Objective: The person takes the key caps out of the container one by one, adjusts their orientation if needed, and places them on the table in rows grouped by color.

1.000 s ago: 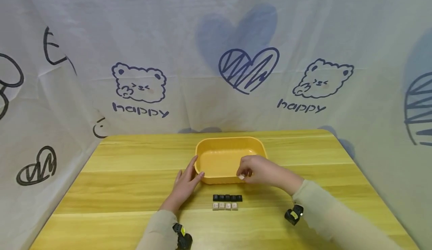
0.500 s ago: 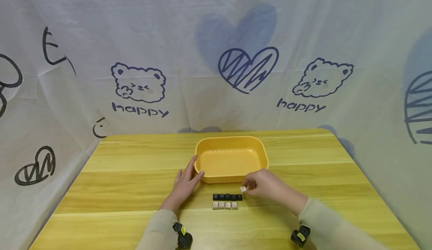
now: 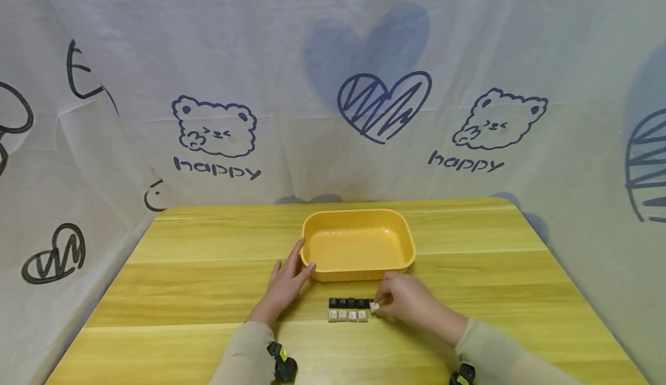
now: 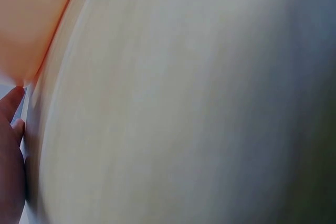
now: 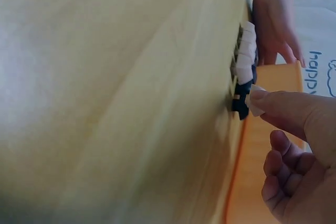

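Note:
Pinched between the thumb and fingers of my right hand (image 3: 408,298) is a white keycap (image 3: 374,307). In the head view it is at the right ends of two short keycap rows. Several black keycaps (image 3: 347,303) make up the farther row, and several white keycaps (image 3: 347,316) the nearer one. The right wrist view shows the held keycap (image 5: 257,110) under the thumb, near the dark row's end. My left hand (image 3: 285,287) touches the yellow tray (image 3: 359,276) at its near left corner, fingers along the side and thumb at the front.
The tray stands behind the keycap rows on a wooden table (image 3: 192,292). A pale cloth (image 3: 291,142) with printed hearts and bears hangs behind and at both sides. Each wrist wears a small black camera (image 3: 282,363).
My right hand has moved from the tray's front right rim toward me, carrying the white keycap down to the right end of the rows. My left hand has stayed at the tray corner.

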The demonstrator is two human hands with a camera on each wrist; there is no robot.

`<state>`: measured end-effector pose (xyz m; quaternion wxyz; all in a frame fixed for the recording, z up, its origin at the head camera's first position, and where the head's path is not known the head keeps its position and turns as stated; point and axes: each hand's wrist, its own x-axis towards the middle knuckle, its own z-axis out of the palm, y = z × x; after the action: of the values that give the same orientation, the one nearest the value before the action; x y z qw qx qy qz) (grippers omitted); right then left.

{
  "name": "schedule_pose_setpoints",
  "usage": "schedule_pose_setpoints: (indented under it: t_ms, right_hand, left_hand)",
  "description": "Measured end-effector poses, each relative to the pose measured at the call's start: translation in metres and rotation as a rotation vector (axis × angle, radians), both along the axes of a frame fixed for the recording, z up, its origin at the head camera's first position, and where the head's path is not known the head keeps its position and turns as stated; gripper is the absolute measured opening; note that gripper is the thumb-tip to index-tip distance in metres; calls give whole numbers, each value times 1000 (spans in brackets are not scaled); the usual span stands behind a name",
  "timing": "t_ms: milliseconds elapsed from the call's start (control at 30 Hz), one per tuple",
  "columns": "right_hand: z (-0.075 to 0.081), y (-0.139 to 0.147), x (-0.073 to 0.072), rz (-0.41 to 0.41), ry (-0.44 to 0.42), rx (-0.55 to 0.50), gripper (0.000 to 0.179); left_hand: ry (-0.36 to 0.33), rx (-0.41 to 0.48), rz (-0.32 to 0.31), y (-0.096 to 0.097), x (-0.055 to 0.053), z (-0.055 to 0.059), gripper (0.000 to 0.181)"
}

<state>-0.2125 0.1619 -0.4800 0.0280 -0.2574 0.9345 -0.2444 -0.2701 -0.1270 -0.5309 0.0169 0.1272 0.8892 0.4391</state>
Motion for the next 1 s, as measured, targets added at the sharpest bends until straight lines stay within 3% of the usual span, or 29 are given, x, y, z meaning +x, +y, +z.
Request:
schedule_pose_setpoints:
  t_ms: [367,1000]
  right_hand:
    - [-11,-4,7,0,-31,-35,14]
    - [-12,-4,7,8,-64,-20,14]
  left_hand:
    - [-9,11,2,1,2,3,70]
    - [-14,13,-3,1,2,3,71]
